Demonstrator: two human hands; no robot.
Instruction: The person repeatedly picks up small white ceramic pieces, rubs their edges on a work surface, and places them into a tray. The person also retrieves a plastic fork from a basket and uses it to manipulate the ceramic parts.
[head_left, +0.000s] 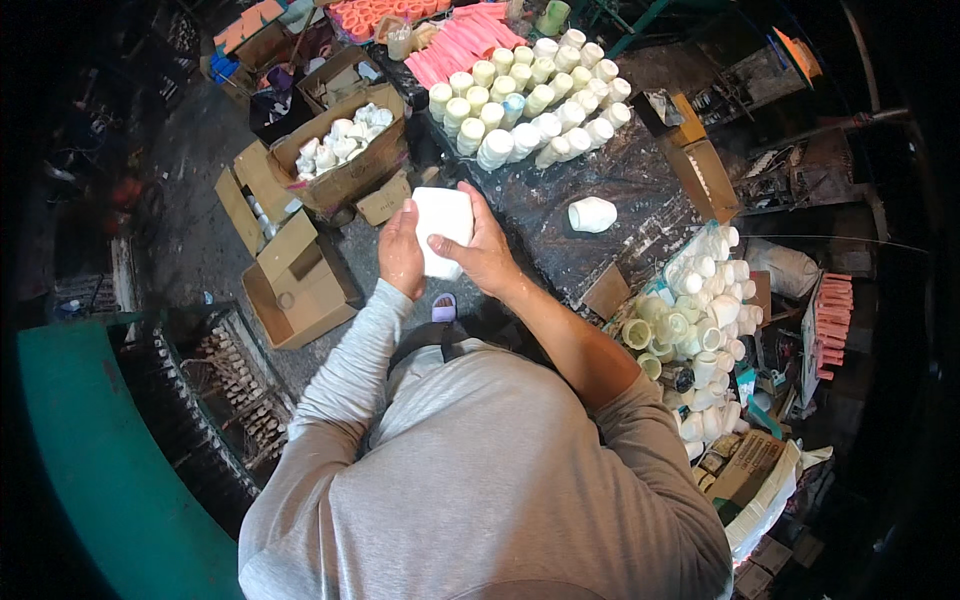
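Observation:
In front of my body I hold a smooth white jar-shaped piece between both hands. My left hand presses along its left side, thumb up. My right hand wraps its right side, with the thumb across its lower front. What the piece is made of, I cannot tell. A similar white hollow piece lies on its side on the dark worktable, to the right of my hands. Beyond it, several rows of white and cream rounded pieces stand close together on the same table.
Pink strips lie at the table's far end. An open carton of white pieces stands left, with an open carton nearer me. Cream and translucent cups are heaped at right. A green curved surface borders the lower left.

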